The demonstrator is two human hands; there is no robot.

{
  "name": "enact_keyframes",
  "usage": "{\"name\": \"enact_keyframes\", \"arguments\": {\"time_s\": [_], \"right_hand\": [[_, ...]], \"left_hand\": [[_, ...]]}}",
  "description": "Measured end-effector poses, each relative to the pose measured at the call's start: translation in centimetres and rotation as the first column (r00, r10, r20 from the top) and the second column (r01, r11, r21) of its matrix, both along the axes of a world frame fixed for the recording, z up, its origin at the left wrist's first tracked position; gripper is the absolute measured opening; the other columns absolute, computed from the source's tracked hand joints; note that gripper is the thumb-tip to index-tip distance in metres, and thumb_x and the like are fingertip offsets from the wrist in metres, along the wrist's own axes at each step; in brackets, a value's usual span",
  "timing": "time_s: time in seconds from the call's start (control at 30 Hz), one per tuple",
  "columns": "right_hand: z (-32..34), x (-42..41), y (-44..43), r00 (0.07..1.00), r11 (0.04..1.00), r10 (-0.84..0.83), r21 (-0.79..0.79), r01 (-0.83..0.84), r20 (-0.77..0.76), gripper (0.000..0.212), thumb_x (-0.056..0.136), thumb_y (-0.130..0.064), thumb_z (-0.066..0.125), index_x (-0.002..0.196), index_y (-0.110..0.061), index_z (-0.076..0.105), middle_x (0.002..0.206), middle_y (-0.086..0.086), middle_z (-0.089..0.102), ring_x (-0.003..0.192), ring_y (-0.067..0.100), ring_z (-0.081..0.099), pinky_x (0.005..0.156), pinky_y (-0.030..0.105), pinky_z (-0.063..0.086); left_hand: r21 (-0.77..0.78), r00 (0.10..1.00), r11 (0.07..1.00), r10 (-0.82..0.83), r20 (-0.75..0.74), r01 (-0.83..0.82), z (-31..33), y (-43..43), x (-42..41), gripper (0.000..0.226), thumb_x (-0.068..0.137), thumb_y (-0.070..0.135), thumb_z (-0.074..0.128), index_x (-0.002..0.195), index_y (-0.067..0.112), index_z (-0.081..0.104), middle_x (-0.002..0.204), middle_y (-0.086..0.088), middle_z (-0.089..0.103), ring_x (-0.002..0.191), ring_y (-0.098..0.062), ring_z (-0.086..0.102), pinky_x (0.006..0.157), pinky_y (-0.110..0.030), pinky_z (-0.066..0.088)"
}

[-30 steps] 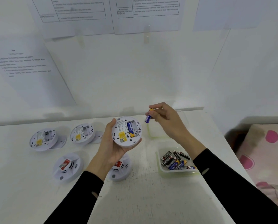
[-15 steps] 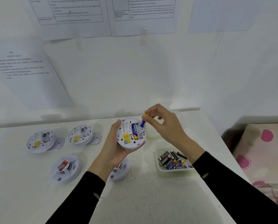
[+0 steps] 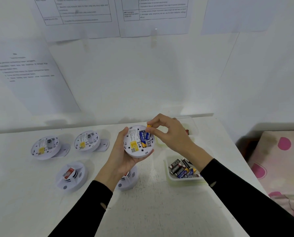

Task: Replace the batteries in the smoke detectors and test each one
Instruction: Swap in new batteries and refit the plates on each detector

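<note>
Battery [image 3: 148, 131], pinched in the right hand [image 3: 170, 134], has reached the bay [image 3: 149, 143]. Left hand [image 3: 120, 156] grips the smoke detector [image 3: 134, 149]; seating remains

EVEREADY legible on black batteries [image 3: 175, 166] in tray [image 3: 184, 180]. Print on wall sheets [image 3: 153, 14] too blurred to read. Blue battery [image 3: 142, 137] markings illegible.

White table [image 3: 160, 211], four detectors [image 3: 45, 147], battery tray [image 3: 167, 170]

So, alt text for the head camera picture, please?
A left hand holds an open smoke detector while the right hand pinches a blue battery into it beside another. Four more detectors and a tub of batteries sit on the table.
</note>
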State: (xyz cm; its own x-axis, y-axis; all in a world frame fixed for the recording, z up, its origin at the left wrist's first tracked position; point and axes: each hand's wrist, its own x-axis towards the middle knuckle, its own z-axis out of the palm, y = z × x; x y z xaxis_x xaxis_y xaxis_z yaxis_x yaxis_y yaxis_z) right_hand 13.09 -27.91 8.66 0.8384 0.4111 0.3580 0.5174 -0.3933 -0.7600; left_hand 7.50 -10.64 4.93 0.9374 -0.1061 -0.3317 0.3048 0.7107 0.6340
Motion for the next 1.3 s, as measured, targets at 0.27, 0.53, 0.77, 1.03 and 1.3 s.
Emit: {"name": "enact_keyframes", "arguments": {"time_s": [0.27, 0.53, 0.77, 1.03, 1.3], "right_hand": [[-2.0, 0.8, 0.2, 0.987, 0.998, 0.015, -0.066, -0.004, 0.162, 0.02, 0.084, -0.037, 0.07, 0.099, -0.023, 0.071, 0.097, -0.011, 0.061, 0.093, 0.013, 0.052, 0.085, 0.032, 0.042], [-3.2, -0.9, 0.1, 0.99, 0.996, -0.004, -0.092, 0.017, 0.137, 0.034, 0.096, -0.05, 0.041, 0.116, -0.032, 0.062, 0.113, -0.015, 0.061, 0.104, 0.011, 0.056, 0.09, 0.042, 0.044], [-4.7, -2.3, -0.5, 0.939, 0.901, -0.022, -0.401, 0.168, 0.343, 0.049, 0.099, -0.055, 0.02, 0.134, -0.037, 0.05, 0.131, -0.012, 0.056, 0.112, 0.012, 0.051, 0.094, 0.038, 0.035], [-3.2, 1.5, 2.7, 0.997, 0.994, 0.012, -0.112, -0.02, -0.07, 0.035, 0.102, -0.023, 0.038, 0.137, -0.028, 0.042, 0.128, 0.0, 0.051, 0.093, 0.003, 0.052, 0.084, 0.022, 0.042], [-8.9, 4.9, 8.0, 0.944, 0.717, 0.069, -0.642, -0.272, -0.324, 0.063, 0.086, -0.022, 0.064, 0.143, -0.015, 0.036, 0.145, 0.008, 0.041, 0.13, 0.027, 0.041, 0.103, 0.035, 0.038]], "left_hand": [[0.045, 1.0, 0.999, -0.019, -0.006, 0.019, 0.1, 0.2, 0.0, 0.039, 0.095, 0.046, 0.05, 0.104, 0.017, 0.073, 0.113, -0.018, 0.071, 0.099, -0.033, 0.07, 0.091, -0.054, 0.053], [0.166, 0.999, 0.986, 0.02, 0.035, -0.025, 0.5, 0.4, 0.5, 0.042, 0.099, 0.045, 0.044, 0.115, 0.014, 0.067, 0.112, -0.017, 0.071, 0.095, -0.029, 0.07, 0.092, -0.05, 0.054], [0.211, 0.998, 0.975, 0.065, 0.024, -0.069, 0.2, 0.4, 0.8, 0.035, 0.099, 0.043, 0.048, 0.105, 0.015, 0.069, 0.092, -0.011, 0.076, 0.077, -0.024, 0.074, 0.07, -0.039, 0.062], [0.126, 0.973, 0.965, 0.231, 0.016, -0.232, 0.0, 4.3, 0.3, 0.036, 0.099, 0.04, 0.049, 0.112, 0.012, 0.067, 0.111, -0.016, 0.073, 0.097, -0.032, 0.072, 0.09, -0.053, 0.055], [0.098, 0.943, 0.938, 0.333, 0.024, -0.334, -0.8, 7.2, -1.5, 0.03, 0.097, 0.039, 0.054, 0.11, 0.014, 0.066, 0.119, -0.018, 0.071, 0.11, -0.036, 0.067, 0.102, -0.059, 0.047]]}}
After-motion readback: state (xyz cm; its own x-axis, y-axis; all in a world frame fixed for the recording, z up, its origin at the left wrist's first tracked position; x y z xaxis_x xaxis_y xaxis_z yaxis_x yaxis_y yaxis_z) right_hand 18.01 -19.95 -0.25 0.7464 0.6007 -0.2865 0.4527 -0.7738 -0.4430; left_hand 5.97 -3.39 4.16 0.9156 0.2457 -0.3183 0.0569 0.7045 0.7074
